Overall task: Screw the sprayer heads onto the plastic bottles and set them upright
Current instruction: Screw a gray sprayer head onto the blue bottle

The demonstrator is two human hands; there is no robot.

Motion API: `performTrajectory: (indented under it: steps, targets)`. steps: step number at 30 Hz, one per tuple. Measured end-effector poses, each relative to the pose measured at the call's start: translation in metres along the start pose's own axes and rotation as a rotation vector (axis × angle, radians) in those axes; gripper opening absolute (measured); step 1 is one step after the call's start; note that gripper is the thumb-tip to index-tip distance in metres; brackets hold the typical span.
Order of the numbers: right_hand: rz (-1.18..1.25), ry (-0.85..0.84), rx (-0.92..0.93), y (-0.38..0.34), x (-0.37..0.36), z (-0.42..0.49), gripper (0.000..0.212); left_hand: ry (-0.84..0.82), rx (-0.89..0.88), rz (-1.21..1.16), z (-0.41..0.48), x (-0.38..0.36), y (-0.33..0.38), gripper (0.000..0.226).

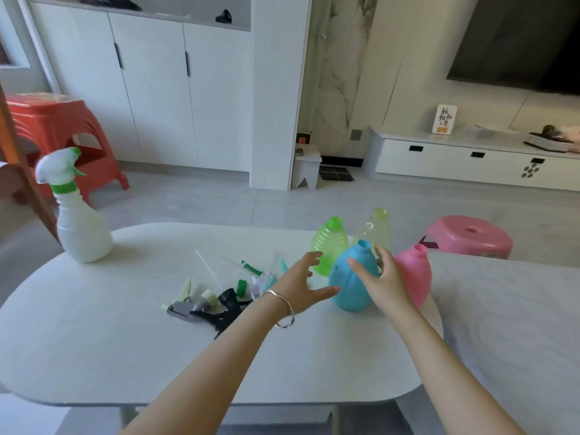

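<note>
A blue bottle point(350, 284) stands headless on the white table point(125, 356), with a green bottle point(329, 244), a clear yellowish bottle point(375, 229) and a pink bottle point(416, 274) around it. My right hand point(384, 277) lies against the blue bottle's right side, fingers spread. Just left of that bottle my left hand point(301, 285) is open and holds nothing. A pile of loose sprayer heads point(219, 296) with dip tubes lies left of my left wrist. At the far left stands a white bottle point(83, 227) with a white-and-green sprayer head point(59, 167) on it.
A pink stool point(469, 235) sits on the floor beyond the table's right end, and a red stool point(56, 133) at the far left. A brown wooden post point(22, 171) leans at the left edge. White cabinets line the back wall.
</note>
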State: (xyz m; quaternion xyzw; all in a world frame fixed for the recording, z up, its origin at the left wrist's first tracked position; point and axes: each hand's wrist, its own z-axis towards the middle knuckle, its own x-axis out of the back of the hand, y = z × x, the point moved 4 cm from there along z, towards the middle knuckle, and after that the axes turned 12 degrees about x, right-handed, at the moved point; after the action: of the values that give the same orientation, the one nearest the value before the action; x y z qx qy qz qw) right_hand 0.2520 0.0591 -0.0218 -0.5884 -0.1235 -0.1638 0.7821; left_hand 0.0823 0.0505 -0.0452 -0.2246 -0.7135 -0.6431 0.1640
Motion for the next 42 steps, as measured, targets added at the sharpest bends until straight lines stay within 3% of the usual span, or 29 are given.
performTrajectory:
  steps: [5,14,21,29,33,38,42]
  targets:
    - [0.028,-0.057,-0.018,0.014,-0.005,-0.003,0.064,-0.055,0.013,0.094,0.014,-0.035,0.003,0.090]
    - [0.024,-0.039,0.022,0.019,-0.007,-0.014,0.065,0.101,-0.011,0.137,0.021,-0.042,-0.002,0.095]
    - [0.289,-0.013,0.023,-0.021,-0.015,-0.015,0.049,0.137,-0.110,-0.084,-0.002,0.014,0.007,0.085]
    - [0.522,-0.298,-0.016,-0.065,-0.075,-0.020,0.039,0.233,-0.095,-0.146,-0.042,0.116,-0.020,0.081]
    - [0.387,-0.322,0.027,-0.059,-0.093,-0.011,0.027,0.339,0.007,-0.123,-0.062,0.166,-0.059,0.082]
    - [-0.071,-0.416,0.158,-0.024,-0.105,-0.001,0.052,0.379,0.065,-0.207,-0.085,0.190,-0.098,0.086]
    - [-0.280,-0.528,0.205,0.000,-0.118,0.000,0.068,0.405,0.091,-0.269,-0.093,0.188,-0.122,0.088]
